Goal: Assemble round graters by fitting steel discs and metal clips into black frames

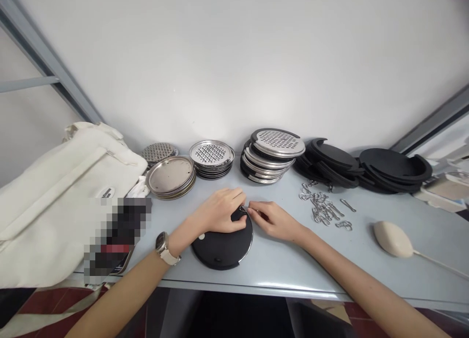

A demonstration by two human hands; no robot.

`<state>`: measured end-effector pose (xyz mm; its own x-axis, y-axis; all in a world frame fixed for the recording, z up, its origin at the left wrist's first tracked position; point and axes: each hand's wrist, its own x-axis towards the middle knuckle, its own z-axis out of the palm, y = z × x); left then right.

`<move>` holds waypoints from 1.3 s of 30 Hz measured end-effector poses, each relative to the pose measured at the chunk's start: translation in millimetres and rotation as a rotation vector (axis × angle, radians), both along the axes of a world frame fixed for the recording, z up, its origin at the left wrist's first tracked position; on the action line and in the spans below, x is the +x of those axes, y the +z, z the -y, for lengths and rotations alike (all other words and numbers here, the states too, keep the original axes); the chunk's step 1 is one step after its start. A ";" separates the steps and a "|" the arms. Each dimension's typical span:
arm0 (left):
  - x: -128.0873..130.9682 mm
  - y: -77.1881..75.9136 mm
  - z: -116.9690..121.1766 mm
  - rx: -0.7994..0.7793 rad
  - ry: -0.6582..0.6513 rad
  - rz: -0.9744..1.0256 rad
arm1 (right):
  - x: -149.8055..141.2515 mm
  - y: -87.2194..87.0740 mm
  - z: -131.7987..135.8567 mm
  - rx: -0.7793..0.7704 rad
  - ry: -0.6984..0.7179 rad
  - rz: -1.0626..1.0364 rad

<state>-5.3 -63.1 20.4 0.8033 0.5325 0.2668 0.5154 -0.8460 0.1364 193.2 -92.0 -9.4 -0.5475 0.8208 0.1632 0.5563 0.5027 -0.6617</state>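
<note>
A round black holder [224, 249] with a thin shiny metal edge on its right side lies near the table's front edge. My left hand [223, 212], a watch on its wrist, is closed over the holder's upper part, thumb and fingers curled around the rim. Close beside it, my right hand [270, 221] pinches a small metal wire clip [243, 209] at the same edge; the fingers partly hide it. Several loose metal clips [322, 208] are heaped to the right.
Behind stand stacks of plain metal discs [170, 174], round grater plates [211, 154], and graters in black holders [277, 142]. More black holders [335, 158] are piled right. A beige computer mouse [393, 238] lies at right, a white bag [69, 196] at left.
</note>
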 end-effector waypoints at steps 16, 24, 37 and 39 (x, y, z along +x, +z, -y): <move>-3.7 -5.8 -1.8 -0.144 -0.023 0.097 | 0.3 -4.3 -1.0 0.001 -0.014 0.032; -5.6 -8.3 -4.2 -0.210 -0.030 0.151 | -1.8 -7.1 -1.4 -0.015 -0.028 0.001; -4.7 -9.4 -5.6 -0.256 -0.018 0.177 | -2.5 -9.2 -1.7 -0.021 -0.041 -0.012; -4.8 -8.7 -5.3 -0.266 -0.018 0.179 | -2.4 -8.3 -1.4 -0.016 -0.039 -0.008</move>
<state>-10.0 -57.8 11.7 0.7663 0.5885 0.2579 0.4486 -0.7774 0.4410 190.8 -90.6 -17.7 -0.5137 0.8440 0.1546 0.5697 0.4702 -0.6741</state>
